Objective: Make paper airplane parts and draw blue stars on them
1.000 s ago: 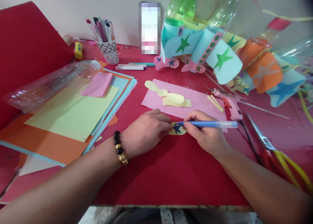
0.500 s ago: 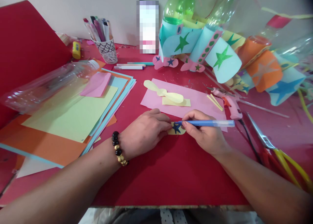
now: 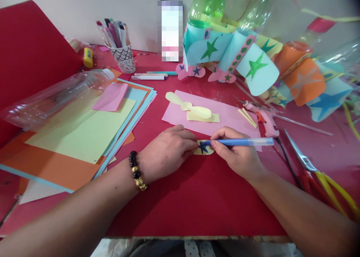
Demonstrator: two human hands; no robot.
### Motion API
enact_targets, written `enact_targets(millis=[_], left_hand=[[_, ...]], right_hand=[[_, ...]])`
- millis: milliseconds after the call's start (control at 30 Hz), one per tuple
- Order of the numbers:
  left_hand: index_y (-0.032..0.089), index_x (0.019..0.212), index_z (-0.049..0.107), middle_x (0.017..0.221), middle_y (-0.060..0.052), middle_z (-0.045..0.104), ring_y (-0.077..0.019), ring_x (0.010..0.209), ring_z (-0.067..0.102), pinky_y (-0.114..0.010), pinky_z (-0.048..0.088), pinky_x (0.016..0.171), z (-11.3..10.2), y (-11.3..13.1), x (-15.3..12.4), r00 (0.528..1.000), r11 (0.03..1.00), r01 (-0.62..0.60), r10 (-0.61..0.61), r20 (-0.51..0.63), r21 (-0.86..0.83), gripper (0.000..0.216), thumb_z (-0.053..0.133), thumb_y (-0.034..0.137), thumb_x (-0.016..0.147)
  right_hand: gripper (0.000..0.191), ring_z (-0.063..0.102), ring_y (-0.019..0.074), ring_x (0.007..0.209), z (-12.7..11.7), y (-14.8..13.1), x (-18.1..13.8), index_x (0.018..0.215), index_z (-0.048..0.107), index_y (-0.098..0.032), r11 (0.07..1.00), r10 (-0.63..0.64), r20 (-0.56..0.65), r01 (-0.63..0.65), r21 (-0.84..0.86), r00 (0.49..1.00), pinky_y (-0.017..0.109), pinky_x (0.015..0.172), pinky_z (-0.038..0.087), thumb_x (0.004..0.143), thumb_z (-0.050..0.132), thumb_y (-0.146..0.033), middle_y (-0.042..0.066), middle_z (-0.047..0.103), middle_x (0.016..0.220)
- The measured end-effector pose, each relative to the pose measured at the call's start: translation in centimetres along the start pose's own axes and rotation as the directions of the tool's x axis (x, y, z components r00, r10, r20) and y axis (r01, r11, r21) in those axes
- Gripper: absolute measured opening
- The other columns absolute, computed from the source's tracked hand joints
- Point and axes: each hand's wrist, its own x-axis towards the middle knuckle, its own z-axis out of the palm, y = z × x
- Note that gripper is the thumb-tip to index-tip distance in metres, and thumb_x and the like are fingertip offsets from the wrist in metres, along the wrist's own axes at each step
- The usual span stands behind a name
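no readable words, numbers or brands, upright screen (image 3: 170, 31) blurred into blocks, markings on small yellow container (image 3: 88, 57) too small to read

From my end of the feed I take this for a craft corner, a red table (image 3: 197, 204) against a pale wall (image 3: 92, 9), though I cannot tell whether it belongs to a home, a classroom or a studio. I go by the stack of coloured paper (image 3: 81, 141), the patterned cup (image 3: 123, 58) full of pens, the pink glue gun (image 3: 268, 123), the scissors (image 3: 307, 161) and the blue pen (image 3: 239, 141) in use. At back right I see plastic bottles (image 3: 200, 12) wrapped in bright, star-marked paper.
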Motion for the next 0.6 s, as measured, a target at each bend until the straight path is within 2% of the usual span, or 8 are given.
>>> enact_targets(millis=[600], left_hand=[[0.018,0.096,0.072,0.105,-0.005,0.069,-0.0191,0.096,0.057,-0.032,0.046,0.087,-0.09,0.05,0.04,1.000,1.000,0.011,-0.011,0.010,0.001,0.020,0.052,0.015,0.093]], right_hand=[[0.009,0.042,0.0098,0.051,0.15,0.00,0.19,0.079,0.059,-0.018,1.000,-0.007,-0.001,0.007,-0.011,1.000,0.023,0.047,0.034,0.086,0.057,-0.024,-0.002,0.052,0.061]])
